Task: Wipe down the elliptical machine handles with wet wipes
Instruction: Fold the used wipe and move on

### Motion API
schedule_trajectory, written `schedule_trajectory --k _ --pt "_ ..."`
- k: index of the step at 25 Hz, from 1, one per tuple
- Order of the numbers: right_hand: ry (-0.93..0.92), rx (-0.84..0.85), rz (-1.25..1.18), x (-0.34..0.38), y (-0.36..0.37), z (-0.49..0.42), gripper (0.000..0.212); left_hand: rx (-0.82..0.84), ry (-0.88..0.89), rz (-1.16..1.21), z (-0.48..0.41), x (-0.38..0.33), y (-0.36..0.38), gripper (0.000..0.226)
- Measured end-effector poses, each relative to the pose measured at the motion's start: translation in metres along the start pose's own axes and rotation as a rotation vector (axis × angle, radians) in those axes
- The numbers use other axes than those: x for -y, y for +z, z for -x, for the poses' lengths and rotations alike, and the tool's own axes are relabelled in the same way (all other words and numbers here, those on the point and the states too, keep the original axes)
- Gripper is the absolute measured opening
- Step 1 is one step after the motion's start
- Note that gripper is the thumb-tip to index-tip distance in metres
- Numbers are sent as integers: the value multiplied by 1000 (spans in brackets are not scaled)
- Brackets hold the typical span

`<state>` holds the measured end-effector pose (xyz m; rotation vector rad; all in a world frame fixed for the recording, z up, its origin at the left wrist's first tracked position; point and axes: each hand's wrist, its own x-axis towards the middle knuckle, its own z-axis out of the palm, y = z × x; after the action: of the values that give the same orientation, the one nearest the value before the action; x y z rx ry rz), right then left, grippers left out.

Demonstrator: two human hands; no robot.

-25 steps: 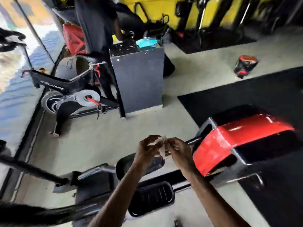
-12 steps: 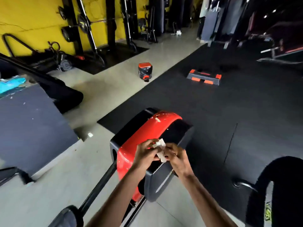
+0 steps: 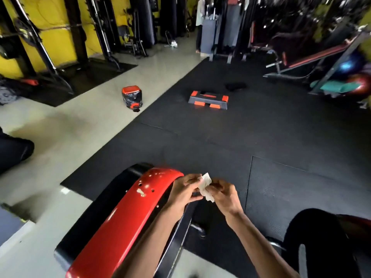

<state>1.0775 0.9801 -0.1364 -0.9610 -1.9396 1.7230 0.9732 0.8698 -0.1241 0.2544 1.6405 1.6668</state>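
Note:
A small white wet wipe (image 3: pixel 206 187), crumpled and partly folded, is pinched between both my hands in front of me. My left hand (image 3: pixel 183 192) grips its left side and my right hand (image 3: pixel 223 194) grips its right side. Below them is the red and black housing of the elliptical machine (image 3: pixel 120 221). At the bottom right a thick black padded shape (image 3: pixel 313 237) rises; it may be a handle of the machine, but I cannot tell for sure.
A black rubber mat (image 3: pixel 241 137) covers the floor ahead, with a black and orange step platform (image 3: pixel 208 99) on it. A small red-lidded black bin (image 3: pixel 131 96) stands on the pale floor. Racks line the yellow wall; benches stand at the right.
My view has swung to the right, from the spin bike and black box to the open mat. Both hands have kept hold of the wipe and work it between the fingers.

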Motion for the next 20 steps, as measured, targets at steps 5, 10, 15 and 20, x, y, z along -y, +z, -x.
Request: schedule_trajectory --k 5,10,15,20 --pt "81 -110 78 25 -25 -120 15 -33 -29 29 -100 -40 29 16" --pt "47 -26 75 32 -47 -267 15 -206 -50 7 -235 -69 56 13" --pt "39 165 97 47 -49 -426 15 -418 -72 77 -362 -103 82 17" --pt "4 373 176 88 -26 -561 19 -599 -62 161 -458 -157 89 19"
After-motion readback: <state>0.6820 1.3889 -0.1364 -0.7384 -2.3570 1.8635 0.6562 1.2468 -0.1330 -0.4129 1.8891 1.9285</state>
